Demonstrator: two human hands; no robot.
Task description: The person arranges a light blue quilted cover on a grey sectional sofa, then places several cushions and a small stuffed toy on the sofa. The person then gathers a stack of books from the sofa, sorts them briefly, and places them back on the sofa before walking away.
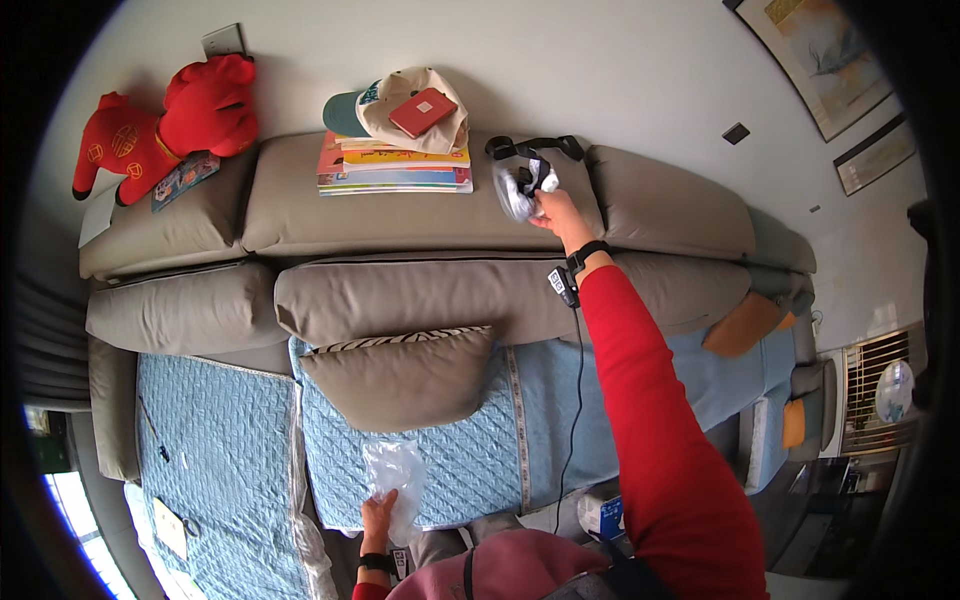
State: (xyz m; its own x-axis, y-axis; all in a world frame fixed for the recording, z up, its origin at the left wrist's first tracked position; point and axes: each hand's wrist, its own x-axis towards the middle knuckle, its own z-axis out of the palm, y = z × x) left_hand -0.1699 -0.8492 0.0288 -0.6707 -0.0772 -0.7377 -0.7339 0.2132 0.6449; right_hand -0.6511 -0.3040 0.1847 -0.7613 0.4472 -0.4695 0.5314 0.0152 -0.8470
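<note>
My right hand (553,210) reaches to the top of the sofa back, its fingers closed on a clear and white plastic item (514,196); whether this is a bag or a wrapped thing, I cannot tell. A black strap (536,146) lies against it and along the cushion top. Low in the view, my left hand (379,516) grips a crumpled clear plastic bag (397,472) above the blue quilted seat cover (450,457). Both wrists carry a black band, and a black cable (576,405) hangs from the right one.
Left of my right hand is a stack of books (397,176), topped by a cap (412,79) and a red booklet (422,112). A red plush toy (180,120) sits further left. A grey pillow (405,379) leans on the seat; scissors (191,527) lie at lower left.
</note>
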